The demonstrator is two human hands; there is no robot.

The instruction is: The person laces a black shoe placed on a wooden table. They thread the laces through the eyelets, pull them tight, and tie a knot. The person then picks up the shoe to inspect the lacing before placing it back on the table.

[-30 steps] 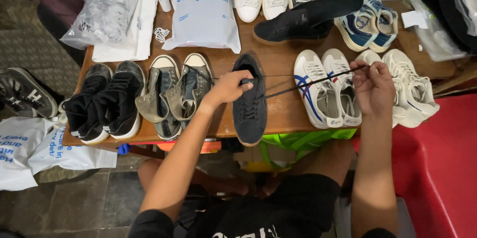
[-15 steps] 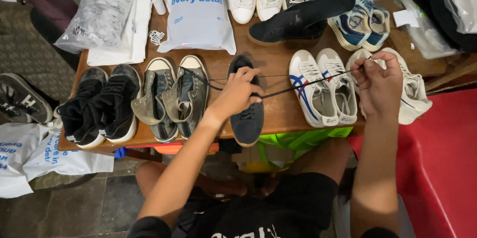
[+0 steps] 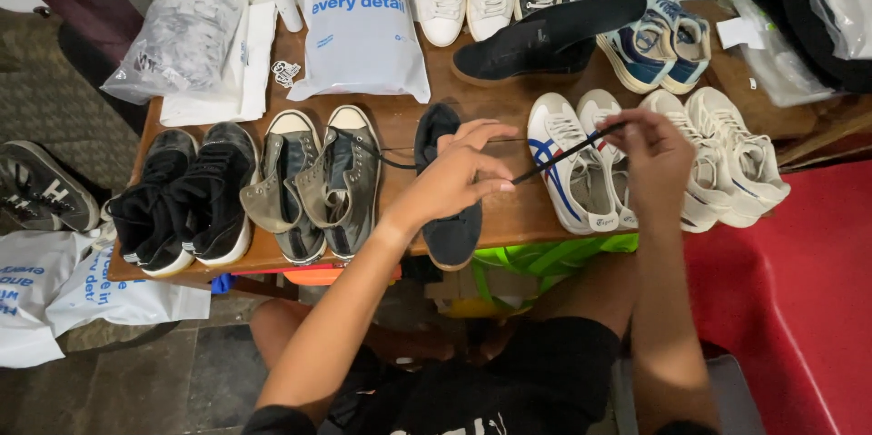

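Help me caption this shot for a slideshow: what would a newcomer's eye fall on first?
First, the two hands at centre: the left hand over a dark navy shoe, the right hand pulling a black lace taut. Around them, pairs of shoes crowd the wooden table, with a pale blue plastic mailer bag at the back.

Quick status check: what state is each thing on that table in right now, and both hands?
Left hand: on the dark shoe, pinching the lace.
Right hand: raised, grip shut on the lace's far end.
Black lace: pulled taut between the hands.
Dark shoe: upright, heel over the table edge.
Grey sneakers: unlaced, tongues open.
White plastic bag: lying flat, sealed.
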